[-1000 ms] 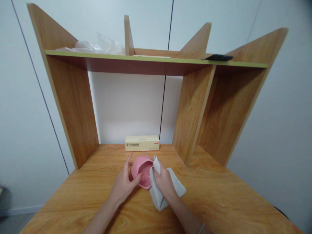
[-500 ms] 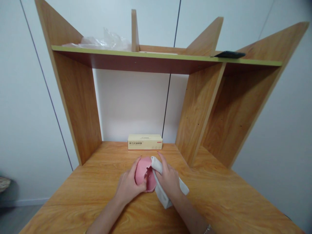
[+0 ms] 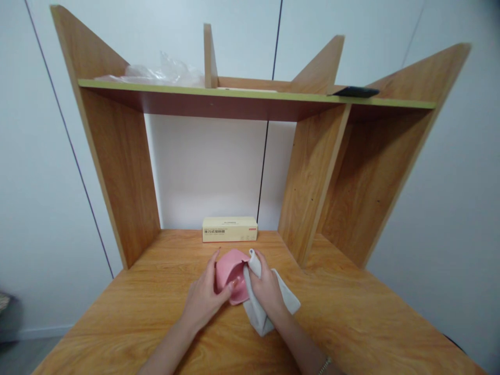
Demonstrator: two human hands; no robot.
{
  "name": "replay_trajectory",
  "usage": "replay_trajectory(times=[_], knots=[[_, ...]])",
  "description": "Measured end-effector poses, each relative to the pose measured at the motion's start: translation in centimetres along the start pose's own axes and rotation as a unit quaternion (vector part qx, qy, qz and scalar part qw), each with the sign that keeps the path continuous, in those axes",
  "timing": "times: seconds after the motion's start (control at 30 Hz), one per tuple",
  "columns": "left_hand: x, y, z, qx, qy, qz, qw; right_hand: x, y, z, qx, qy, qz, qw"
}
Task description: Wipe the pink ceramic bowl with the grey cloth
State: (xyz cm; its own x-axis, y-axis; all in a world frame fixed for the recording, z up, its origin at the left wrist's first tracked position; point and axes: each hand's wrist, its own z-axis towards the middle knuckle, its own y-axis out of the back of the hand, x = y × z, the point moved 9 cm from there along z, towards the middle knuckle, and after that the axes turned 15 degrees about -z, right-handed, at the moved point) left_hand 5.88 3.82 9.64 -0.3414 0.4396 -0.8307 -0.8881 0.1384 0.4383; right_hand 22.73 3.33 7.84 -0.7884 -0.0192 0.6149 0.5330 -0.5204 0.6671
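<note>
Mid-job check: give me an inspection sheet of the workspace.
Surface: brown wood-grain desk.
Job's things: tilted glossy pink bowl; light grey cloth at its rim.
Clutter: oblong cream box at the desk's back; crumpled clear plastic bag and flat black item on the brown wooden shelf unit.
Left hand: holds the bowl, thumb inside it.
Right hand: grips the cloth.
Cables: thin dark curve past the desk's right edge; cannot tell if a cable.
Surroundings: white panelled wall behind the shelf unit.

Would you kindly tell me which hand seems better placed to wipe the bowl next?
Probably the right hand: it holds the light grey cloth at the edge of the pink bowl, which the left hand holds with its thumb inside.
</note>
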Motion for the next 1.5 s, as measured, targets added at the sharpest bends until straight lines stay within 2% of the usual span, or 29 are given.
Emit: replay_trajectory(times=[0.1, 0.2, 0.27, 0.4, 0.47, 0.57, 0.7, 0.8, 0.93, 1.0, 1.1, 1.2, 1.27, 1.33, 1.43, 1.5], knots=[[0.4, -0.7, 0.0, 0.012, 0.009, -0.017, 1.0, -0.2, -0.4, 0.1, -0.004, -0.015, 0.046, 0.999], [0.5, -0.7, 0.2, 0.008, -0.006, -0.043, 0.999, 0.3, -1.0, -0.1, 0.02, -0.005, 0.052, 0.998], [0.7, -0.2, 0.4, -0.008, -0.002, -0.034, 0.999, 0.8, -1.1, -0.2, 0.036, 0.005, 0.014, 0.999], [0.9, 0.6, 0.4, -0.007, 0.029, 0.032, 0.999, 1.4, -0.2, -0.3, 0.043, 0.019, -0.153, 0.987], [0.1, 0.5, 0.2, 0.012, 0.008, 0.05, 0.999, 2.1, 0.5, -0.4, 0.035, 0.047, -0.207, 0.977], [-1.1, 0.0, -0.2, 0.042, -0.047, 0.056, 0.996, 3.1, 1.3, -0.6, 0.022, 0.093, -0.218, 0.971], [-1.7, -0.5, -0.5, 0.063, -0.091, 0.054, 0.992, 2.6, 0.8, -0.6, 0.043, 0.093, -0.168, 0.98], [-1.2, 0.0, -0.1, 0.045, -0.069, 0.052, 0.995, 1.8, 0.1, -0.4, 0.051, 0.068, -0.1, 0.991], [0.0, 0.7, 0.4, 0.009, -0.014, 0.009, 1.0, 0.6, -0.2, -0.1, 0.024, 0.017, 0.012, 1.0], [0.3, 0.4, 0.4, 0.009, -0.001, -0.013, 1.0, 0.0, -0.3, 0.0, 0.011, -0.01, 0.068, 0.998], [0.6, -0.7, 0.2, 0.032, -0.008, -0.059, 0.998, 0.0, -0.9, 0.2, 0.02, -0.021, 0.126, 0.992], [1.0, -0.5, 0.4, 0.006, -0.017, -0.085, 0.996, 0.5, -1.4, 0.2, 0.041, -0.008, 0.143, 0.989], [1.4, 0.1, 0.5, -0.021, -0.009, -0.067, 0.997, 0.6, -1.3, 0.1, 0.044, -0.003, 0.11, 0.993], [1.5, 0.6, 0.6, -0.03, -0.008, -0.049, 0.998, 0.7, -0.8, 0.0, 0.037, 0.0, 0.026, 0.999], [0.8, 0.9, 0.5, -0.022, -0.025, -0.03, 0.999, 1.4, 0.5, -0.1, 0.02, 0.028, -0.116, 0.993], [0.3, 0.7, 0.3, -0.007, -0.034, -0.01, 0.999, 2.1, 1.1, -0.3, 0.011, 0.061, -0.157, 0.986]])
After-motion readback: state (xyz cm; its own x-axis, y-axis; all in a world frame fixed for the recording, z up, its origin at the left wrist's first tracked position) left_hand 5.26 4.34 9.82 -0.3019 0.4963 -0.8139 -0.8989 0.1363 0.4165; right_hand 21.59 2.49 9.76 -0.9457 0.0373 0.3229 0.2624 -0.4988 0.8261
